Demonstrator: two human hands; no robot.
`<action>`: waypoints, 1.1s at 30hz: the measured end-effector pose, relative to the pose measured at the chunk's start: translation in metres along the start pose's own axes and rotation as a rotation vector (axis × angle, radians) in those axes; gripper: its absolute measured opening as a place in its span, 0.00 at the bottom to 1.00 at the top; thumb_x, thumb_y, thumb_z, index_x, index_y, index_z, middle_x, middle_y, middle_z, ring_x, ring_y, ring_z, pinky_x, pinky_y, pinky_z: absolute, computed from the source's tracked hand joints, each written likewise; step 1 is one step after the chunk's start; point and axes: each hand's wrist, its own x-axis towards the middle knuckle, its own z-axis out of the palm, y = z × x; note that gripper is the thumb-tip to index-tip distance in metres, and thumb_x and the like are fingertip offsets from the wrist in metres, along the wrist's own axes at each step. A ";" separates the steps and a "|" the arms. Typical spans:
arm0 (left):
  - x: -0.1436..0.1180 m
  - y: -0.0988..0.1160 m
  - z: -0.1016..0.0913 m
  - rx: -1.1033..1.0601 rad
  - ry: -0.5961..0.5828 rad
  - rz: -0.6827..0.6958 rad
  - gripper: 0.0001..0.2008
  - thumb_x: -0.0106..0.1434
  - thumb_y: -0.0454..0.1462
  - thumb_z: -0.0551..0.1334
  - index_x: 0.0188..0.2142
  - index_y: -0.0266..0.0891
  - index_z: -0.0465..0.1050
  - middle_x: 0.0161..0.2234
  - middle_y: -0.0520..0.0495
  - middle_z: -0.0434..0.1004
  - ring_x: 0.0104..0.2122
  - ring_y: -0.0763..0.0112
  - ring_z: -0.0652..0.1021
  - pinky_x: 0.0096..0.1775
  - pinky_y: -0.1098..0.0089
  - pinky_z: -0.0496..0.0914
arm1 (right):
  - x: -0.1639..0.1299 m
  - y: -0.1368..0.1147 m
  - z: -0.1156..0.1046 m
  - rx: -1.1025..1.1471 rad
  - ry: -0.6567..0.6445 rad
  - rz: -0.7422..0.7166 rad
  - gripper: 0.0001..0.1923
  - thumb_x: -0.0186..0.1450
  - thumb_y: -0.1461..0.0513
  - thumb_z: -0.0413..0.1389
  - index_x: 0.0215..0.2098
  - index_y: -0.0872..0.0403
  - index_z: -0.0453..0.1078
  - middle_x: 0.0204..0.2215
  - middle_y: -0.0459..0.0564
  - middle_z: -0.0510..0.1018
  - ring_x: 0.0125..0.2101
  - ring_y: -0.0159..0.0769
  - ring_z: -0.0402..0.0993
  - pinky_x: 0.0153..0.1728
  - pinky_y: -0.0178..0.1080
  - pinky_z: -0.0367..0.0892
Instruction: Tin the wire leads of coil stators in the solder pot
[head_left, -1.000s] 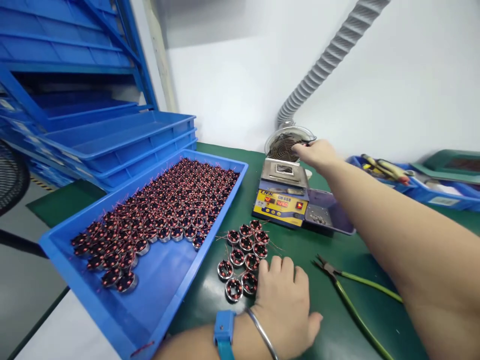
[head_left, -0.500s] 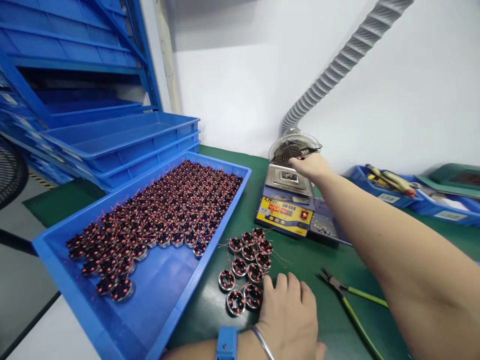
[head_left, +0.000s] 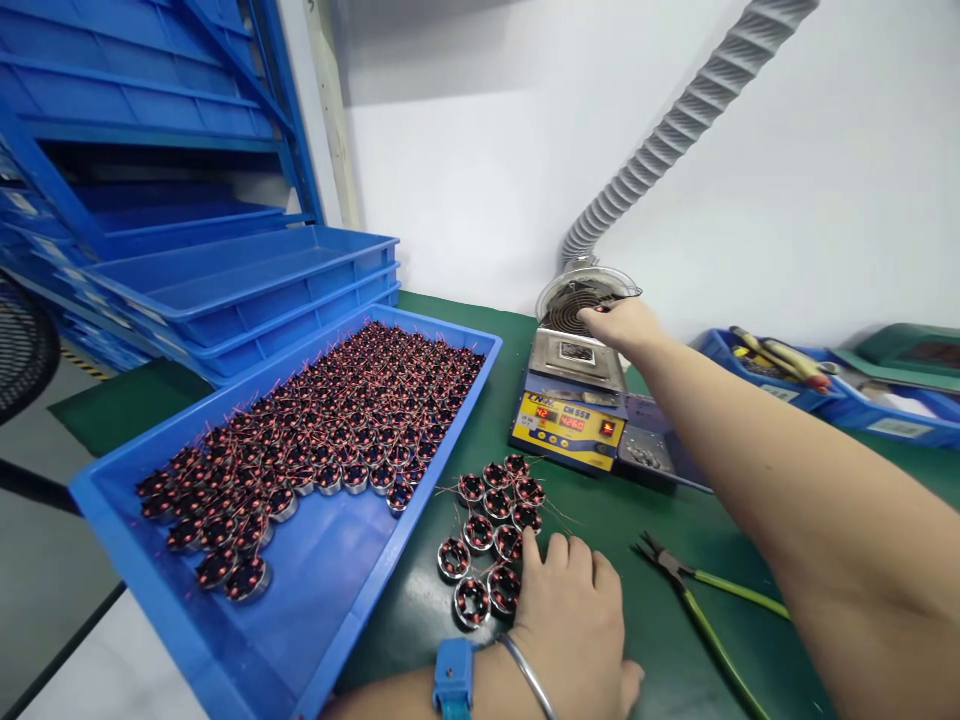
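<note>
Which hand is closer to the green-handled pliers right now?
Left. The left hand lies flat on the mat just left of the pliers; the right hand is far behind them, over the solder pot.

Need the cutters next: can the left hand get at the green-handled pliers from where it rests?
Probably yes. The left hand lies flat on the green mat, and the pliers lie just beside it with nothing between.

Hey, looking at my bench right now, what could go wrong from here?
Your right hand is over the solder pot, whose display is lit, so a burn seems possible. Your left hand rests against the loose coils; a nudge could tangle their thin wires. The pliers lie near your right forearm and might get swept.
</note>
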 end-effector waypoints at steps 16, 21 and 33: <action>0.005 -0.006 0.005 0.019 0.051 0.042 0.30 0.63 0.50 0.56 0.54 0.28 0.67 0.47 0.34 0.72 0.48 0.53 0.71 0.61 0.40 0.55 | -0.033 -0.011 -0.038 0.189 -0.098 0.253 0.18 0.69 0.54 0.55 0.50 0.58 0.70 0.45 0.53 0.75 0.41 0.37 0.75 0.41 0.44 0.73; 0.004 -0.005 0.002 0.028 0.042 0.030 0.29 0.62 0.52 0.56 0.51 0.29 0.69 0.46 0.34 0.73 0.47 0.53 0.71 0.61 0.40 0.55 | -0.040 0.002 -0.046 0.270 -0.099 0.322 0.18 0.69 0.54 0.55 0.50 0.59 0.69 0.45 0.53 0.75 0.40 0.36 0.75 0.40 0.43 0.73; 0.005 -0.005 -0.004 0.014 -0.031 0.025 0.30 0.62 0.52 0.57 0.53 0.29 0.68 0.47 0.33 0.73 0.48 0.52 0.71 0.57 0.46 0.61 | -0.038 0.021 -0.014 0.178 -0.014 0.264 0.18 0.67 0.50 0.56 0.39 0.59 0.73 0.35 0.50 0.78 0.35 0.34 0.75 0.38 0.42 0.72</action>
